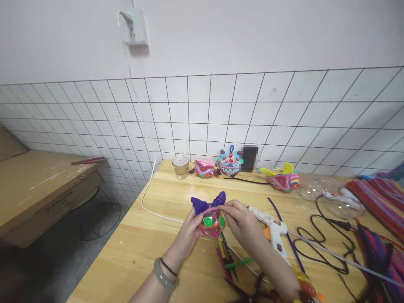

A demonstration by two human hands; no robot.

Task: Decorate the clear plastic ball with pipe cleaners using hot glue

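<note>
Both my hands hold a small clear ball ornament (212, 222) above the wooden table (139, 244). The ball carries green and pink pipe-cleaner spirals and two purple pipe-cleaner ears (208, 202) on top. My left hand (187, 235), with a jade bangle at the wrist, cups the ball's left side. My right hand (241, 223) grips its right side, fingertips pinching at the base of the right ear.
A white glue gun (272, 229) lies just right of my hands, its black cord (318, 235) looping beyond. Loose pipe cleaners (381, 198) pile at the right edge. Finished ornaments (229, 163) and a glass cup (180, 166) line the tiled wall. A cardboard box (41, 189) stands left.
</note>
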